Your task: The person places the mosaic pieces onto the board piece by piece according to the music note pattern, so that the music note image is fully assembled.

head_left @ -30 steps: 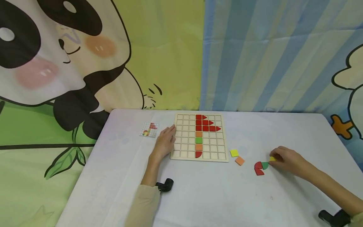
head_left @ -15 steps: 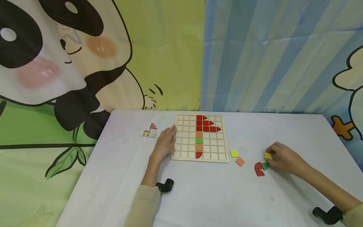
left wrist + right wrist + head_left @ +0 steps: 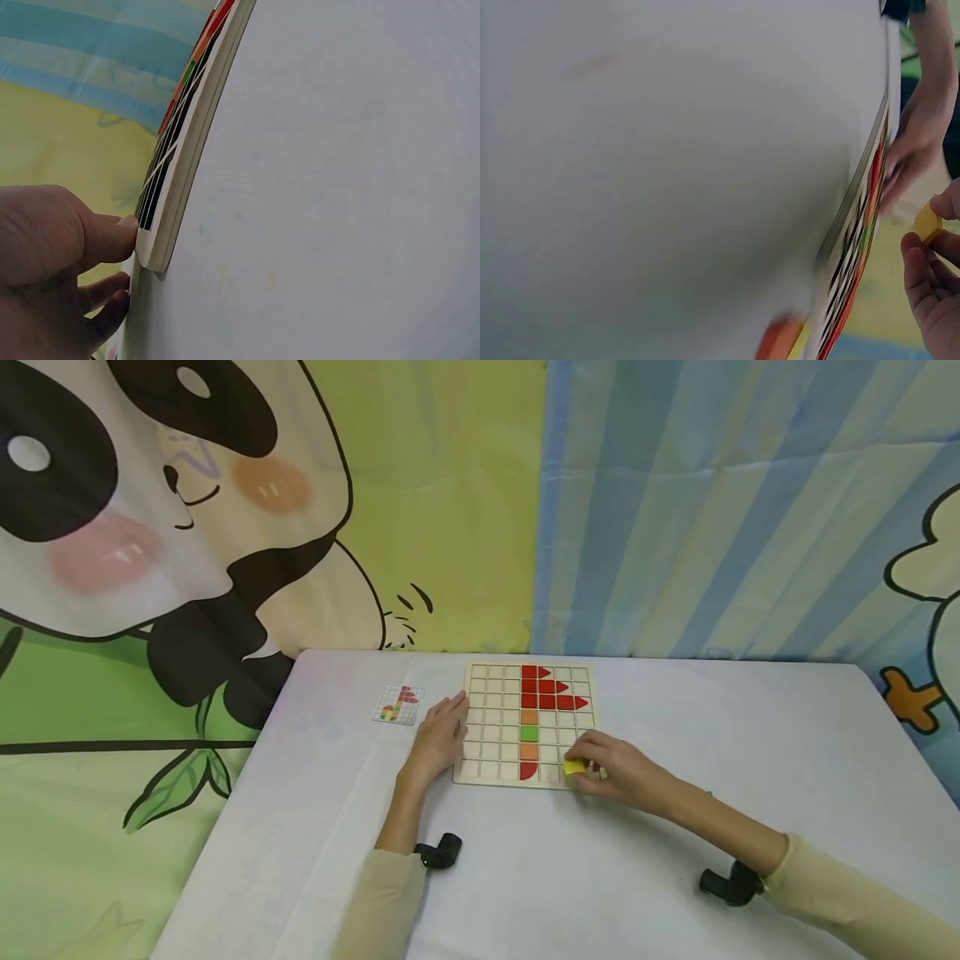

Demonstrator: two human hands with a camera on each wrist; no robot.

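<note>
A wooden grid board lies on the table, with red square and pointed tiles in its upper rows. Below them, orange and green tiles run down one column to a rounded red tile. The left hand rests at the board's left edge, its thumb touching the near corner in the left wrist view. Over the board's lower right corner, the right hand pinches a yellow tile between thumb and fingers. In the right wrist view this tile is held up off the board.
A small pattern card lies left of the board. A loose orange tile and a yellow tile sit by the board in the right wrist view. The right arm hides the other loose tiles in the head view. Printed cloth hangs behind the table.
The right hand picked up the yellow tile from among the loose pieces at the right and has carried it left to the board. The left hand has stayed at the board's edge.
</note>
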